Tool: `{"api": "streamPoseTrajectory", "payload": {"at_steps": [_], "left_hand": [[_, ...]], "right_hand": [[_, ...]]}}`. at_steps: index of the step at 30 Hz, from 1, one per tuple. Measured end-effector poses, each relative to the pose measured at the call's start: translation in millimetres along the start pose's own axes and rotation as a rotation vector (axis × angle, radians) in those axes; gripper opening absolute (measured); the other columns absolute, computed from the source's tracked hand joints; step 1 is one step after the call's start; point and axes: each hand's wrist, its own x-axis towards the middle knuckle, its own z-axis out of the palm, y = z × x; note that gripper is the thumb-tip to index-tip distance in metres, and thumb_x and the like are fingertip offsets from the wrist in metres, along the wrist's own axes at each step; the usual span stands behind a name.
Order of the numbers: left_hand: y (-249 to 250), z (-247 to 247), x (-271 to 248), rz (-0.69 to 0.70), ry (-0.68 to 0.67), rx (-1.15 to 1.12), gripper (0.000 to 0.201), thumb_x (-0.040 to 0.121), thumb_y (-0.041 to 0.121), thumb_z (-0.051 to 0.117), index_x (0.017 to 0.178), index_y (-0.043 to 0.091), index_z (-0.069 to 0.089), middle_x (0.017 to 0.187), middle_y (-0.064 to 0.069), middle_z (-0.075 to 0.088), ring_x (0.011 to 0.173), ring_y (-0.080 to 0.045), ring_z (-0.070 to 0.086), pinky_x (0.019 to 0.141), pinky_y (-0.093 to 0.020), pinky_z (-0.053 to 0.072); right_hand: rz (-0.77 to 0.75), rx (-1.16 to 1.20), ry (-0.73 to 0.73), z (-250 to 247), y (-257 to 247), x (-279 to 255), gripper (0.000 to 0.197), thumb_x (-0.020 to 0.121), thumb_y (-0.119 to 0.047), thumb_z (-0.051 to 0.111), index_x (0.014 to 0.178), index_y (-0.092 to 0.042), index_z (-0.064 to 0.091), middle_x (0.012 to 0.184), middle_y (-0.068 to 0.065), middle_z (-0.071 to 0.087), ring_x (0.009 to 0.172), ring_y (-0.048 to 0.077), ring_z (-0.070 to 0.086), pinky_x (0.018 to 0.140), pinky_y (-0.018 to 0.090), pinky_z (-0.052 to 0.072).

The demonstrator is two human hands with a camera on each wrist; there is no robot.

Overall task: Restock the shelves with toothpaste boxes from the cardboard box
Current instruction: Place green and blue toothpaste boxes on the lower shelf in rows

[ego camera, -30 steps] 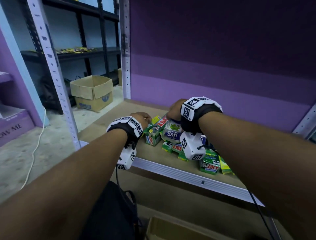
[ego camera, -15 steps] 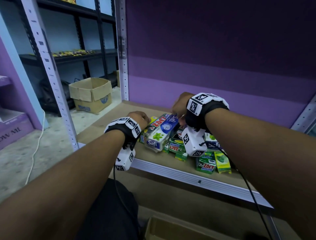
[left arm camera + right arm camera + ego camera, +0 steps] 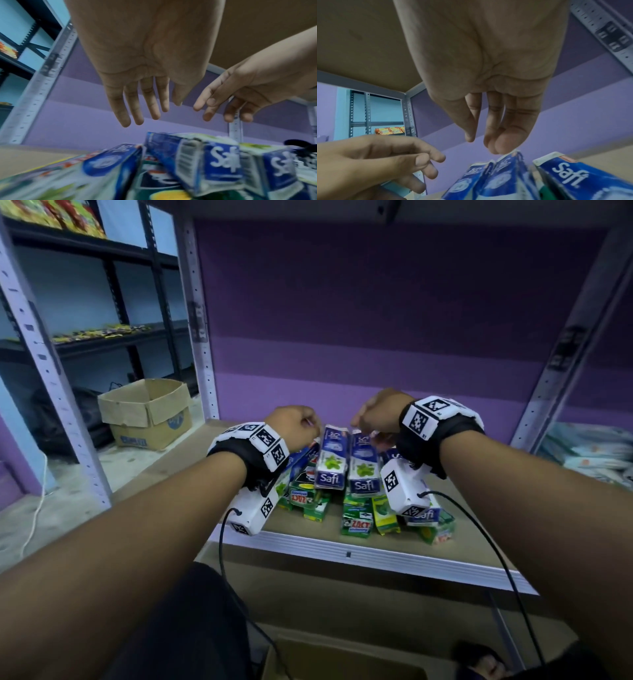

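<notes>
- Since a second earlier, lifted both hands up off the pile and left two blue-and-white Safi boxes side by side on top of it.
- Left hand (image 3: 294,424) held above the heap, fingers (image 3: 137,105) straight and spread, grasping nothing, clear of the boxes below.
- Right hand (image 3: 380,414) also released, fingers relaxed and pointing down; fingertips (image 3: 498,144) just at the far top edge of the right Safi box (image 3: 363,465), contact or a slight gap not possible to tell.
- Left Safi box (image 3: 331,458) lying right beside it, both tilted with the near ends lower, printed ends facing the camera.
- Underneath, a loose heap of green toothpaste boxes (image 3: 356,513) on the brown shelf (image 3: 486,546), near its front edge, some marked ZACT.
- Further Safi box (image 3: 424,513) partly hidden under the right wrist camera.
- Open cardboard box (image 3: 147,412) on the floor well to the left, behind the shelf upright (image 3: 202,313).
- Corner of another cardboard box (image 3: 329,659) low in the head view, beneath the shelf.
</notes>
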Motion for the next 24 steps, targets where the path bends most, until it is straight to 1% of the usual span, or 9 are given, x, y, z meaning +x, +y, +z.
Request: {"api": "streamPoseTrajectory", "payload": {"at_steps": [4, 6, 7, 9, 12, 14, 16, 21, 24], "left_hand": [[36.1, 14.5, -2.0, 0.099, -0.049, -0.017, 0.01, 0.091, 0.024, 0.061, 0.095, 0.024, 0.071, 0.098, 0.001, 0.072, 0.093, -0.018, 0.065, 0.085, -0.03, 0.053], [48.6, 23.6, -1.0, 0.133, -0.067, 0.001, 0.012, 0.092, 0.027, 0.062, 0.098, 0.024, 0.071, 0.1, 0.002, 0.072, 0.091, -0.015, 0.064, 0.085, -0.028, 0.052], [53.8, 28.8, -0.9, 0.15, -0.076, 0.017, 0.014, 0.092, 0.029, 0.062, 0.1, 0.022, 0.072, 0.101, 0.002, 0.071, 0.089, -0.014, 0.063, 0.084, -0.027, 0.052], [61.2, 39.7, -2.0, 0.188, -0.091, 0.049, 0.017, 0.092, 0.03, 0.062, 0.102, 0.02, 0.072, 0.101, 0.002, 0.071, 0.084, -0.011, 0.06, 0.079, -0.022, 0.048], [63.6, 55.0, -5.7, 0.21, -0.083, 0.043, 0.016, 0.091, 0.033, 0.062, 0.096, 0.021, 0.072, 0.095, 0.006, 0.071, 0.082, -0.011, 0.062, 0.077, -0.021, 0.047], [61.3, 63.6, -8.6, 0.191, -0.071, 0.012, 0.014, 0.09, 0.034, 0.062, 0.092, 0.025, 0.072, 0.089, 0.011, 0.069, 0.085, -0.011, 0.063, 0.078, -0.022, 0.047], [58.7, 70.5, -11.4, 0.178, -0.064, -0.023, 0.009, 0.089, 0.035, 0.063, 0.09, 0.03, 0.071, 0.088, 0.016, 0.065, 0.088, -0.009, 0.062, 0.082, -0.024, 0.048], [53.3, 79.6, -18.0, 0.198, -0.024, -0.077, 0.012, 0.091, 0.033, 0.063, 0.097, 0.029, 0.073, 0.103, 0.006, 0.064, 0.1, -0.013, 0.061, 0.091, -0.032, 0.05], [52.3, 83.0, -23.2, 0.21, 0.005, -0.088, 0.013, 0.092, 0.031, 0.063, 0.101, 0.027, 0.072, 0.107, 0.004, 0.063, 0.112, -0.016, 0.057, 0.098, -0.038, 0.047]], "right_hand": [[0.011, -0.002, 0.011, -14.9, 29.9, -8.9, 0.025, 0.084, -0.01, 0.065, 0.108, -0.008, 0.071, 0.098, 0.011, 0.073, 0.066, 0.019, 0.068, 0.05, 0.025, 0.054], [0.016, -0.027, 0.02, -18.0, 43.3, -13.1, 0.02, 0.086, -0.007, 0.06, 0.1, -0.008, 0.073, 0.095, 0.012, 0.072, 0.07, 0.024, 0.067, 0.067, 0.04, 0.062], [0.025, -0.023, 0.027, -18.1, 49.6, -16.5, 0.019, 0.087, -0.008, 0.057, 0.097, -0.008, 0.073, 0.094, 0.014, 0.072, 0.074, 0.029, 0.069, 0.075, 0.047, 0.061], [0.033, 0.009, 0.037, -18.4, 67.0, -20.1, 0.02, 0.09, -0.012, 0.054, 0.095, -0.011, 0.073, 0.096, 0.014, 0.073, 0.081, 0.034, 0.072, 0.079, 0.051, 0.06], [0.044, 0.064, 0.05, -12.1, 93.4, -22.8, 0.016, 0.092, -0.015, 0.055, 0.092, -0.015, 0.071, 0.095, 0.009, 0.071, 0.073, 0.028, 0.067, 0.075, 0.042, 0.059], [0.064, 0.109, 0.063, -4.8, 108.1, -23.7, 0.012, 0.091, -0.014, 0.057, 0.089, -0.02, 0.068, 0.09, 0.007, 0.069, 0.069, 0.024, 0.061, 0.065, 0.037, 0.056], [0.106, 0.168, 0.039, 1.9, 120.2, -22.9, 0.008, 0.09, -0.016, 0.061, 0.092, -0.023, 0.064, 0.091, 0.005, 0.07, 0.069, 0.023, 0.062, 0.063, 0.034, 0.054], [0.089, 0.229, 0.024, 13.6, 135.6, -16.3, 0.016, 0.086, -0.029, 0.071, 0.098, -0.03, 0.059, 0.096, 0.001, 0.072, 0.072, 0.015, 0.069, 0.056, 0.025, 0.052], [0.075, 0.252, 0.02, 20.2, 140.4, -12.0, 0.03, 0.084, -0.035, 0.073, 0.11, -0.029, 0.058, 0.095, -0.001, 0.072, 0.071, 0.013, 0.069, 0.056, 0.022, 0.05]]}}
